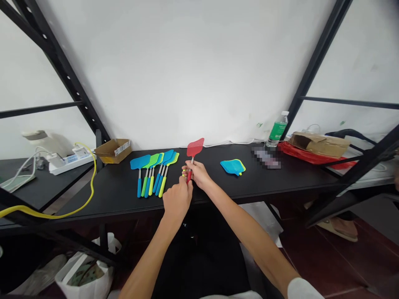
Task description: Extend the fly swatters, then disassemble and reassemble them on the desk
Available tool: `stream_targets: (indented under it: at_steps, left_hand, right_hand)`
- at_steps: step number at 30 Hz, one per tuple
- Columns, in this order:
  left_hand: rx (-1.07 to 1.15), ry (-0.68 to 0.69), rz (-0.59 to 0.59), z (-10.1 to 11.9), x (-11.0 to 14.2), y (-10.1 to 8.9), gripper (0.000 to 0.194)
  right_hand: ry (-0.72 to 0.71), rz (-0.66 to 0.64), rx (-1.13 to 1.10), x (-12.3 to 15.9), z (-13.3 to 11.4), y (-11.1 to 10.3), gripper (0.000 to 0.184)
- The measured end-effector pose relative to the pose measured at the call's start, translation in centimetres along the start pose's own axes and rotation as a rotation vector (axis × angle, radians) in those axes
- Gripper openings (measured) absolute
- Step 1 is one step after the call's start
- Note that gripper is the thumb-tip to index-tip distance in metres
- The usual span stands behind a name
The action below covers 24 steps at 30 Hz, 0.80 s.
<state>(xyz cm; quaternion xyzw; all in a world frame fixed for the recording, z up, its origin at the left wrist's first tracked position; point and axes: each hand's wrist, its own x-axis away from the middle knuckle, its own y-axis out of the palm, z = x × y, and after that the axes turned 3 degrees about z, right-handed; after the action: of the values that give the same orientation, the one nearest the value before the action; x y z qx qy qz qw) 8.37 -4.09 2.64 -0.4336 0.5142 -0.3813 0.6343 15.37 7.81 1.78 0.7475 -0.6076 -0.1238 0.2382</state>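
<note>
One long black table (264, 180) here bears a row of blue, green and yellow swatters (155, 159). Over its near edge, the left hand (177, 197) grips low and the right hand (200, 174) pinches higher on a red swatter (195, 148).

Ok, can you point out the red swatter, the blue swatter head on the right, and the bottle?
Red swatter (195, 148): head camera view, on its flat head.
Blue swatter head (231, 167): head camera view, on its flat face.
Bottle (277, 131): head camera view, on its green label.
</note>
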Motion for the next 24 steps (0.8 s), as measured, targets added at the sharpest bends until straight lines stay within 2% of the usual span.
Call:
stream_targets:
  at_steps: [2, 5, 7, 8, 10, 12, 16, 18, 20, 22, 24]
  left_hand:
    - [0.065, 0.046, -0.012, -0.5, -0.8, -0.1, 0.045]
    - [0.121, 0.100, 0.054, -1.6, -3.9, -0.3, 0.042]
    - [0.092, 0.228, 0.112, -2.0, -6.7, 0.0, 0.041]
    - [0.062, 0.329, 0.095, -2.0, -8.0, 0.3, 0.044]
    - [0.005, 0.517, -0.010, -1.4, -10.2, 1.2, 0.046]
    - [-0.016, 0.630, -0.075, -0.1, -11.5, 2.3, 0.047]
    - [0.017, 0.717, -0.055, 2.7, -12.3, 3.1, 0.033]
    - [0.043, 0.703, -0.022, 3.1, -12.7, 2.5, 0.025]
    - [0.088, 0.584, 0.009, 2.0, -13.1, 1.7, 0.029]
    - [0.112, 0.329, 0.011, -0.2, -13.5, 1.1, 0.036]
    - [0.048, 0.103, -0.040, -2.7, -13.6, 0.9, 0.039]
  right_hand:
    - [0.005, -0.012, -0.073, 0.2, -1.0, -0.4, 0.004]
    - [-0.054, 0.013, -0.171, 0.0, -3.0, -2.0, 0.008]
    - [-0.055, 0.020, -0.204, -0.1, -4.3, -3.5, 0.011]
    - [-0.042, 0.030, -0.214, -0.2, -4.8, -4.3, 0.012]
    - [-0.020, 0.064, -0.230, -0.1, -5.7, -5.8, 0.012]
    - [-0.025, 0.082, -0.235, 0.2, -6.1, -7.0, 0.011]
    - [-0.060, 0.071, -0.165, 1.0, -6.1, -8.8, 0.006]
    - [-0.078, 0.072, -0.121, 1.4, -6.0, -9.5, 0.006]
    - [-0.093, 0.068, -0.093, 1.7, -5.7, -10.0, 0.010]
    - [-0.093, 0.056, -0.082, 2.0, -5.4, -10.4, 0.013]
    - [-0.073, 0.044, -0.086, 2.2, -5.1, -10.5, 0.015]
